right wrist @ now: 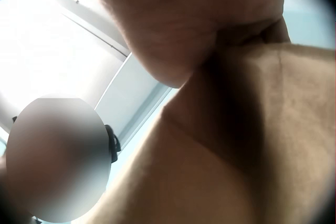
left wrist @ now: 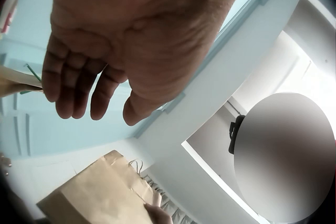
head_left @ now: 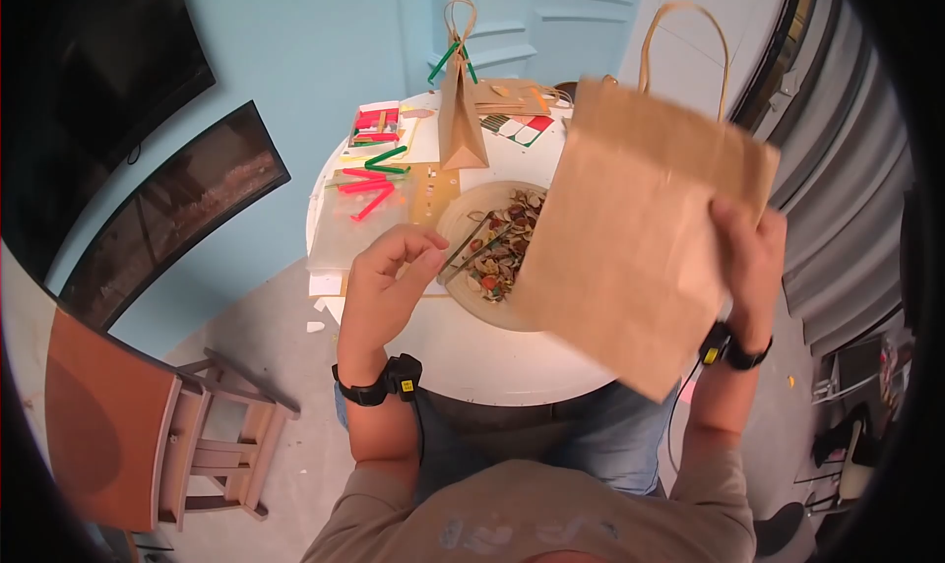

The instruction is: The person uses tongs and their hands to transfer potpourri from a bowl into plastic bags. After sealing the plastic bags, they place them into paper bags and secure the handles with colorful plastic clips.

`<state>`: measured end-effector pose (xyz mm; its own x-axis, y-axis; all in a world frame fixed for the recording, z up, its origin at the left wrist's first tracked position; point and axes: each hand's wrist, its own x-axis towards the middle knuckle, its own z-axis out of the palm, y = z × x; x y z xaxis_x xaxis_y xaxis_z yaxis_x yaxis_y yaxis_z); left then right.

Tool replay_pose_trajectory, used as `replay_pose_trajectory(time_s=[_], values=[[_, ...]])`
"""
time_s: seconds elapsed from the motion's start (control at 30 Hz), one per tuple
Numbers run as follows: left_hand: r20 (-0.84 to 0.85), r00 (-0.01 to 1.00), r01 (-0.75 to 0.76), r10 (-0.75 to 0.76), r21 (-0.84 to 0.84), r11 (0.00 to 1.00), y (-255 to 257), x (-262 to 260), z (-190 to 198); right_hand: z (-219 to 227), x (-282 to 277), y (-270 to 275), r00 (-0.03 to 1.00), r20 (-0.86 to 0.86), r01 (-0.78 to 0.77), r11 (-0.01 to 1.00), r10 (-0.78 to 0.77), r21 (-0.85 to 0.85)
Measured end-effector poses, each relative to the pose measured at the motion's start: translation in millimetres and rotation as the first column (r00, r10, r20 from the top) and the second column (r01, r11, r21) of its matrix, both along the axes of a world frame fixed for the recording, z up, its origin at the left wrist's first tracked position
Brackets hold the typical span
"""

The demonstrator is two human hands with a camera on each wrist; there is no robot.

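A large brown paper bag with a looped handle is held up tilted over the right side of the table. The right hand grips its right side, thumb on the near face; in the right wrist view the palm lies against the bag's folded side. Near the plate's left edge, the left hand is raised with its fingers loosely bent and nothing in them; the left wrist view shows its palm and relaxed fingers. A round plate of dried petals and chips lies partly behind the bag.
Another paper bag stands upright at the back, with green strips at its handle. Pink and green strips lie at the left beside a box of coloured pieces. Flat bags lie behind. A wooden chair stands lower left.
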<state>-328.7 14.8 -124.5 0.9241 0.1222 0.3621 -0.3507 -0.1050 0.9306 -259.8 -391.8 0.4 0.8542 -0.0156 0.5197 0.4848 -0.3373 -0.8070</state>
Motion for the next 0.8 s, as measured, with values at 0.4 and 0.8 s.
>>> replay_pose_trajectory(time_s=[0.4,0.8], values=[[0.026,0.994,-0.109,0.108,0.035,0.993,10.8,0.8,1.9,11.6,278.8,130.1,0.837,0.485,0.410,0.876,-0.252,-0.252],[0.028,0.989,-0.144,0.143,0.039,0.989,27.0,9.0,-4.3,-145.6,358.6,227.8,0.957,0.159,0.289,0.852,-0.243,-0.436]])
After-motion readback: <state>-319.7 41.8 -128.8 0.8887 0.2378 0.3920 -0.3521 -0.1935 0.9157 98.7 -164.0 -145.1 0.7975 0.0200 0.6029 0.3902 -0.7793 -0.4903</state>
